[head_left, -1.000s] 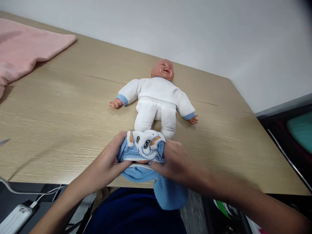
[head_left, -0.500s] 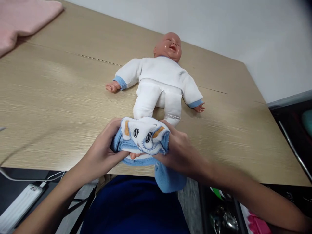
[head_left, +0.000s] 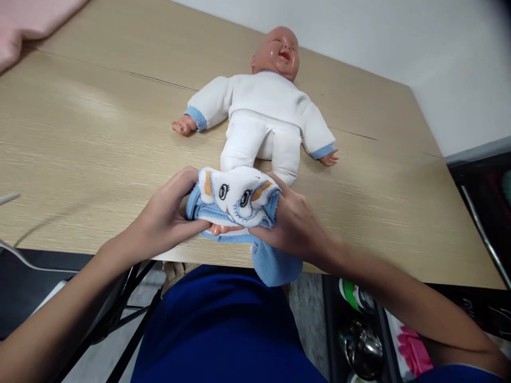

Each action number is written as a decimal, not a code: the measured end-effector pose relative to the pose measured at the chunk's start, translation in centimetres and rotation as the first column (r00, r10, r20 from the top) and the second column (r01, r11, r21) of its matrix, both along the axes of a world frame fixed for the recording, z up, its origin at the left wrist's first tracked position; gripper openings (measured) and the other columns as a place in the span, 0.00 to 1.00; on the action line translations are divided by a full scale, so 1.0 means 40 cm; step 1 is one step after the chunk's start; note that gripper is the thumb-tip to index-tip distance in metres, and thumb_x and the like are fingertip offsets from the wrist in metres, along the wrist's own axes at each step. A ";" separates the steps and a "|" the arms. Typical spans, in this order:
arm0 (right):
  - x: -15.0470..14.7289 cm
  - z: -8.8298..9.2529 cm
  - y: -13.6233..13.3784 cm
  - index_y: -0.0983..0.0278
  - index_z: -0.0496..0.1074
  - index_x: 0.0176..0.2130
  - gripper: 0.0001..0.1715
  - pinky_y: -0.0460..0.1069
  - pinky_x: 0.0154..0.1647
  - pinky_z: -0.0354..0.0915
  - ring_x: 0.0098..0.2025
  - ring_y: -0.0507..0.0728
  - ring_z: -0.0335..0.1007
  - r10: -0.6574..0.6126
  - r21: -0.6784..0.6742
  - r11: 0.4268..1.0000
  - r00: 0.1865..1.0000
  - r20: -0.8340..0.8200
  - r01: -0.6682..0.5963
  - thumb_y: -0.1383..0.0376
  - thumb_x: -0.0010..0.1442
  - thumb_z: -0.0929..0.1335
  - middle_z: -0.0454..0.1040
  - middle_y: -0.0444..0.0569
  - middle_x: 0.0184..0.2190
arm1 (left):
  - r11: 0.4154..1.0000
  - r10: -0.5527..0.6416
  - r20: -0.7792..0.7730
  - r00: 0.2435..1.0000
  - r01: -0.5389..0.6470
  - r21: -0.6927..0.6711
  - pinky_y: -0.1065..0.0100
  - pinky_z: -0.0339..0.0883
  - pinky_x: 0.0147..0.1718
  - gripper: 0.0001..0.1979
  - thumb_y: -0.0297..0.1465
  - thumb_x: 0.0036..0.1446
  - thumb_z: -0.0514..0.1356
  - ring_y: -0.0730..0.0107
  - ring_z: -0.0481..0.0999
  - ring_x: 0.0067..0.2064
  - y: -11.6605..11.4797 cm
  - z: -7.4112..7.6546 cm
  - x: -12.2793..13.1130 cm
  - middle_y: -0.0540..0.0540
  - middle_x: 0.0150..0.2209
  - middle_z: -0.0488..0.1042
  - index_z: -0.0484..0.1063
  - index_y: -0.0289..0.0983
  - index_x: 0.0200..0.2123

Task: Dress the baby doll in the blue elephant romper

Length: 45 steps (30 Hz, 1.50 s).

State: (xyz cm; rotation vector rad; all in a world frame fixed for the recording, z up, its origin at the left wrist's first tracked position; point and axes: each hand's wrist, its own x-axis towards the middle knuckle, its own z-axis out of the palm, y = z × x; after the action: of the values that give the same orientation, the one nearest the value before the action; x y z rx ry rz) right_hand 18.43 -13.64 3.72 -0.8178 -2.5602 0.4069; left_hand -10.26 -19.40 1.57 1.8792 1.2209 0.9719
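Observation:
A baby doll [head_left: 265, 101] lies on its back on the wooden table, its head at the far side and its feet toward me. It wears a white top with blue cuffs. Blue-and-white baby pants [head_left: 239, 197] with an embroidered animal face are bunched around the doll's lower leg, and its toes show in the opening. My left hand [head_left: 171, 210] grips the left side of the pants, thumb along the opening. On the other side my right hand [head_left: 293, 223] is closed on the fabric. A blue end of the pants hangs below my right hand, over the table edge.
Pink cloth [head_left: 35, 21] lies at the table's far left corner. A white cable [head_left: 35, 263] runs by the left edge. Below the table on the right stands a black container [head_left: 335, 324] with shiny metal items [head_left: 363, 346] and a pink item [head_left: 413, 348].
The view has tilted down slightly, so the doll and table appear higher. Both hands keep their hold on the pants, with the toes still showing in the opening.

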 end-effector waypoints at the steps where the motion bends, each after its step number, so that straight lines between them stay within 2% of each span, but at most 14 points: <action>1: 0.000 0.002 0.000 0.67 0.72 0.58 0.26 0.62 0.48 0.83 0.54 0.71 0.83 0.002 -0.003 1.000 1.000 0.013 -0.002 0.66 0.63 0.77 0.77 0.65 0.62 | 1.000 -0.006 -0.007 1.000 0.006 0.012 0.56 0.69 0.44 0.19 0.36 0.66 0.70 0.55 0.74 0.46 0.002 0.000 -0.003 0.48 0.49 0.71 0.69 0.49 0.56; 7: -0.017 0.026 -0.014 0.66 0.75 0.53 0.17 0.65 0.50 0.82 0.51 0.71 0.82 -0.002 -0.027 1.000 0.992 0.126 0.006 0.63 0.67 0.76 0.78 0.64 0.58 | 0.996 0.003 -0.089 0.996 0.005 0.089 0.58 0.70 0.41 0.18 0.37 0.67 0.70 0.56 0.75 0.45 0.013 -0.002 -0.011 0.47 0.47 0.72 0.68 0.48 0.55; 11: -0.031 0.027 -0.034 0.66 0.78 0.52 0.16 0.64 0.54 0.82 0.51 0.69 0.81 -0.021 -0.064 0.997 0.985 0.170 0.032 0.64 0.66 0.76 0.77 0.63 0.61 | 0.998 -0.010 -0.116 0.993 0.018 0.067 0.61 0.70 0.37 0.20 0.36 0.66 0.70 0.59 0.76 0.41 0.014 -0.002 -0.008 0.47 0.46 0.74 0.69 0.46 0.57; 15: -0.029 0.023 -0.017 0.66 0.77 0.56 0.21 0.61 0.53 0.81 0.51 0.67 0.82 -0.056 -0.087 0.994 0.996 0.075 0.062 0.64 0.65 0.77 0.80 0.59 0.58 | 0.997 -0.001 -0.119 0.993 0.010 0.070 0.63 0.71 0.41 0.19 0.35 0.66 0.71 0.59 0.77 0.44 0.016 -0.017 -0.015 0.46 0.48 0.75 0.70 0.43 0.56; 20: -0.022 0.019 0.014 0.66 0.77 0.56 0.24 0.57 0.52 0.80 0.51 0.65 0.83 -0.019 -0.120 0.993 0.999 -0.050 0.013 0.64 0.62 0.77 0.84 0.55 0.52 | 0.998 -0.036 -0.049 0.998 0.039 0.047 0.62 0.74 0.47 0.27 0.37 0.65 0.74 0.56 0.79 0.49 0.033 -0.028 -0.023 0.44 0.52 0.77 0.70 0.43 0.62; 24: -0.030 0.009 -0.008 0.66 0.78 0.56 0.23 0.60 0.52 0.80 0.52 0.67 0.83 -0.079 -0.082 0.993 0.997 0.009 0.080 0.63 0.64 0.77 0.82 0.58 0.56 | 0.999 -0.028 -0.051 0.998 0.030 0.043 0.61 0.75 0.49 0.23 0.34 0.67 0.71 0.57 0.80 0.51 0.035 -0.019 -0.015 0.43 0.54 0.78 0.70 0.42 0.62; 27: -0.039 0.011 -0.033 0.65 0.77 0.61 0.21 0.61 0.59 0.80 0.56 0.66 0.82 -0.030 -0.083 0.996 0.999 0.021 0.031 0.64 0.71 0.74 0.80 0.59 0.62 | 0.998 0.048 -0.047 0.998 -0.046 0.052 0.58 0.75 0.49 0.20 0.33 0.69 0.67 0.57 0.81 0.50 0.028 -0.011 -0.003 0.43 0.54 0.80 0.70 0.42 0.61; 30: -0.043 0.022 -0.032 0.65 0.76 0.65 0.25 0.60 0.64 0.78 0.62 0.67 0.82 -0.018 -0.125 0.992 1.000 -0.011 0.017 0.62 0.72 0.74 0.81 0.59 0.64 | 0.996 0.066 -0.038 0.997 -0.063 0.058 0.56 0.76 0.51 0.18 0.35 0.71 0.66 0.58 0.80 0.49 0.027 -0.002 0.005 0.47 0.53 0.80 0.71 0.42 0.60; 34: -0.031 0.045 0.025 0.66 0.81 0.57 0.22 0.61 0.56 0.79 0.51 0.67 0.85 -0.038 -0.231 0.972 0.999 0.021 0.042 0.59 0.67 0.78 0.88 0.56 0.52 | 1.000 0.020 -0.027 0.999 -0.020 -0.005 0.62 0.75 0.44 0.09 0.38 0.71 0.65 0.63 0.78 0.43 0.052 0.009 0.002 0.50 0.43 0.79 0.76 0.41 0.49; 37: -0.014 0.065 0.099 0.63 0.81 0.55 0.24 0.58 0.55 0.77 0.50 0.64 0.84 0.069 -0.292 0.954 0.997 -0.025 -0.073 0.57 0.62 0.80 0.87 0.52 0.52 | 0.996 -0.017 0.040 0.999 0.021 -0.090 0.64 0.75 0.39 0.10 0.40 0.68 0.69 0.62 0.78 0.40 0.089 0.015 -0.008 0.48 0.38 0.80 0.78 0.40 0.43; 40: 0.008 0.085 0.171 0.63 0.81 0.49 0.22 0.54 0.50 0.75 0.47 0.62 0.81 0.188 -0.409 0.891 0.980 -0.059 -0.196 0.59 0.57 0.82 0.86 0.48 0.46 | 0.963 -0.121 0.140 0.983 0.151 -0.225 0.66 0.75 0.36 0.13 0.43 0.64 0.74 0.65 0.77 0.36 0.123 0.024 -0.022 0.50 0.35 0.80 0.80 0.40 0.37; 43: 0.035 0.098 0.208 0.64 0.78 0.49 0.31 0.54 0.49 0.73 0.47 0.62 0.78 0.239 -0.509 0.819 0.964 -0.113 -0.263 0.52 0.54 0.85 0.84 0.48 0.45 | 0.927 -0.159 0.173 0.972 0.207 -0.314 0.67 0.76 0.38 0.11 0.39 0.68 0.71 0.69 0.76 0.35 0.139 0.037 -0.034 0.53 0.33 0.80 0.80 0.38 0.36; 45: 0.051 0.103 0.208 0.64 0.76 0.49 0.32 0.52 0.45 0.71 0.44 0.59 0.74 0.230 -0.540 0.798 0.964 -0.137 -0.267 0.47 0.58 0.84 0.80 0.47 0.43 | 0.919 -0.175 0.148 0.973 0.215 -0.330 0.66 0.76 0.44 0.08 0.35 0.71 0.68 0.69 0.77 0.40 0.137 0.045 -0.037 0.53 0.38 0.83 0.81 0.38 0.40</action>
State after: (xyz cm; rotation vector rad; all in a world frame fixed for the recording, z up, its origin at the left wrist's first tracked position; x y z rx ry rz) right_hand 20.48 -5.32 7.82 -0.6242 -2.5127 1.2882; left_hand -11.75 -13.90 3.39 1.6085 1.0348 0.6965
